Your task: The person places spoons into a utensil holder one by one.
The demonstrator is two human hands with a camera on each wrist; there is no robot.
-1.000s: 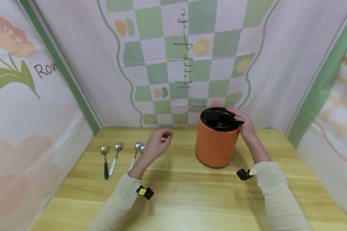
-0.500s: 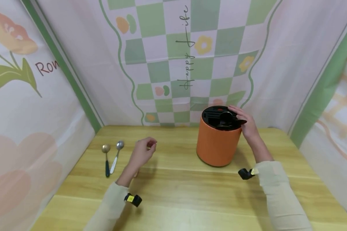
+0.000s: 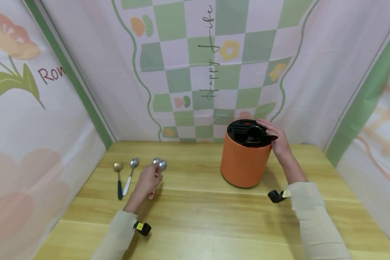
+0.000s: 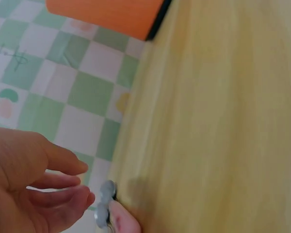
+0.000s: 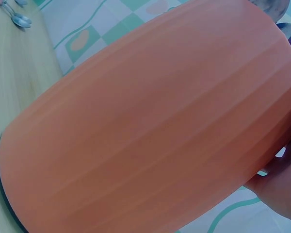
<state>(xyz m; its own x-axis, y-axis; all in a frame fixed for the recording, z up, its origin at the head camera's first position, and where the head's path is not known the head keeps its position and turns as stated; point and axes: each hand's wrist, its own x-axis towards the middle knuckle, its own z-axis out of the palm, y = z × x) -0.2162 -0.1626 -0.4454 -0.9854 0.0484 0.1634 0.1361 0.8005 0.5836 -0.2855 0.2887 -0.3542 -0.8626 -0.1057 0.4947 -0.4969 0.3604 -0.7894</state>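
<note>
Okay, we see left hand (image 3: 148, 179) loosely parted over pink-handled spoon (image 3: 151, 194); right hand (image 3: 279, 141) rests, fingers extended, on orange holder (image 3: 245, 164).

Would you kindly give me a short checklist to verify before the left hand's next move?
1. Orange cylindrical holder upright on the pale wood-grain table: ok.
2. Right hand touching the holder near its top: ok.
3. Left hand gripping nothing: ok, by the left wrist view.
4. Two silver metal spoons beside the left hand well separated: not ok, they lie close together.
5. Depth inside the holder's black slotted insert: cannot tell, hidden.
</note>
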